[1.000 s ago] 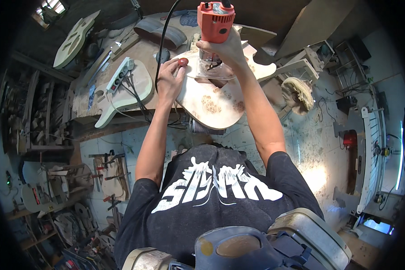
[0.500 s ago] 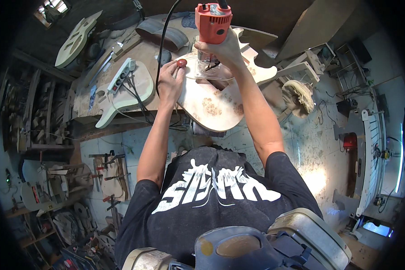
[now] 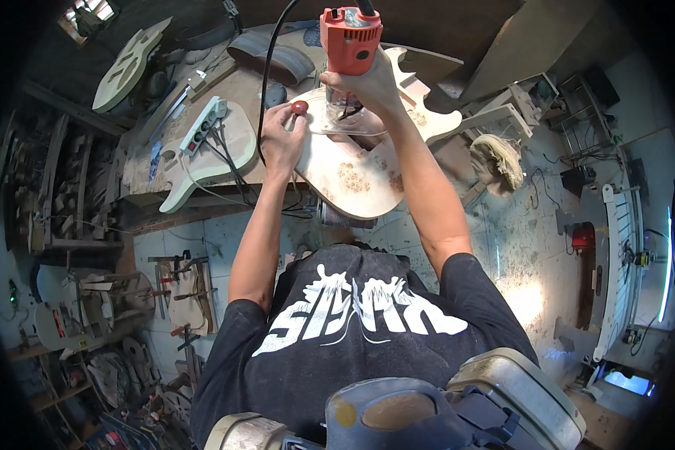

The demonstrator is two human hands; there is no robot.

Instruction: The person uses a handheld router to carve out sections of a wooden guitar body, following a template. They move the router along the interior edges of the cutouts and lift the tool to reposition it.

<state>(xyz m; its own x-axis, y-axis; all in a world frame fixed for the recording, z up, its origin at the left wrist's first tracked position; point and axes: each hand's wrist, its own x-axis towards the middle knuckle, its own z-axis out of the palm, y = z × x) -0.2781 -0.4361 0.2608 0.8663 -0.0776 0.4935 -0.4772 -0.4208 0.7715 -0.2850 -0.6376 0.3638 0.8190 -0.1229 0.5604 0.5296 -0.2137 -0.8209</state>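
A red trim router [image 3: 349, 43] with a clear base [image 3: 345, 120] stands upright on a pale wooden guitar body [image 3: 352, 176] with burl patches. My right hand [image 3: 375, 88] is wrapped round the lower part of the router's red housing. At the left end of the base, my left hand [image 3: 283, 139] pinches a round red knob [image 3: 300, 108]. A dark slot or cavity in the guitar body shows just below the base. The router's bit is hidden by the base and my right hand.
A black cable [image 3: 265, 82] arcs from the router past my left hand. Left on the bench lie another guitar body [image 3: 236, 135] and a power strip [image 3: 202, 127] with cords. A third body [image 3: 127, 67] is farther left. A respirator [image 3: 397, 412] hangs at my chest.
The router has slid slightly left across the guitar body, with both hands moving along. The guitar body has stayed in place.
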